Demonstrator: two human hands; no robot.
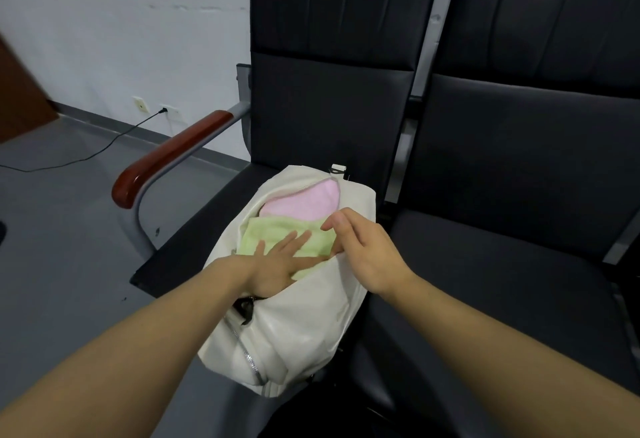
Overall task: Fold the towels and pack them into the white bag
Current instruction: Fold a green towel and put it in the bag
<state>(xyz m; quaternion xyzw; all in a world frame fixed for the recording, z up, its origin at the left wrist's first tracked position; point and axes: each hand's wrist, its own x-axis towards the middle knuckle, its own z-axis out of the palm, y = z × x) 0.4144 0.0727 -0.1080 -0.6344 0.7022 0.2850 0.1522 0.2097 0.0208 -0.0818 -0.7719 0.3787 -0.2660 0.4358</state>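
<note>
White leather of the bag [294,326], lying unzipped on the seat [485,281], is spread by the right hand [363,250], its fingers hidden at the rim. The green towel [277,233] is pressed flat by the left hand [277,264], fingers straight, with the pink towel [304,200] packed beyond. Packing is judged nearly finished; only closing seems left.

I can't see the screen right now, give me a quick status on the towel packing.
Left hand flat on green towel inside white bag. Right hand at bag opening, grip unclear. Pink towel already in. Nothing in the way.

White bag [304,320]: glossy leather-like. Towels: soft terry cloth. Seat [502,264]: matt black leatherette. Armrest [173,153]: polished wood on metal.
</note>
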